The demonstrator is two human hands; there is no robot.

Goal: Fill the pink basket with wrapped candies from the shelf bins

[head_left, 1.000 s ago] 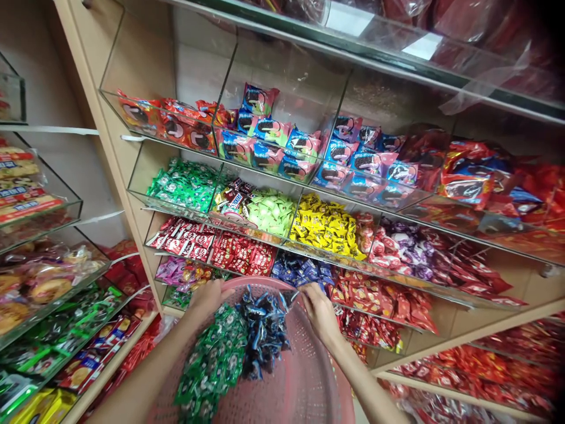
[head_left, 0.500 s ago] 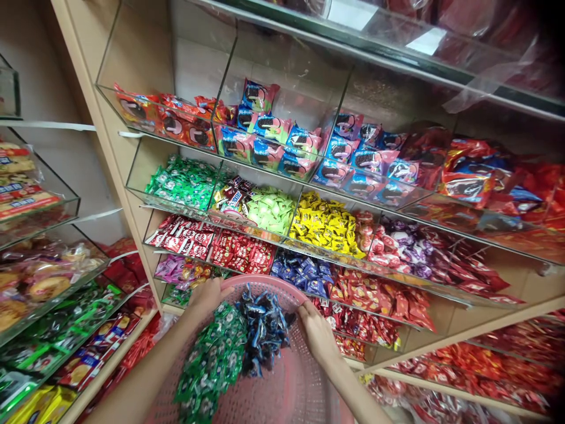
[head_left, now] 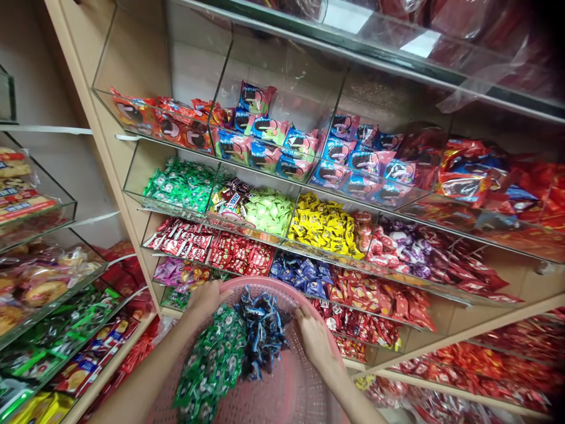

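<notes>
A pink perforated plastic basket (head_left: 260, 284) is held low in front of me, tilted so that its inside shows. My left hand (head_left: 205, 300) is closed on its upper left rim. My right hand (head_left: 311, 333) hangs over the inside of the basket near the right rim, fingers loosely bent and off the rim, with nothing visible in them. Green-wrapped candies (head_left: 212, 359) lie in a heap on the basket's left side. Beside them, close to my right fingertips, is a pile of dark blue and black wrapped candies (head_left: 262, 333).
Clear-fronted shelf bins rise ahead, with green candies (head_left: 180, 184), light green candies (head_left: 270, 213), yellow candies (head_left: 324, 227) and blue candies (head_left: 302, 274). Blue cookie packs (head_left: 265, 153) fill a higher shelf. A wooden upright (head_left: 99, 153) divides off the left shelves.
My right hand has come off the basket's rim and moved inward, slightly down, over the basket. My left hand keeps its hold. The view has shifted a little.
</notes>
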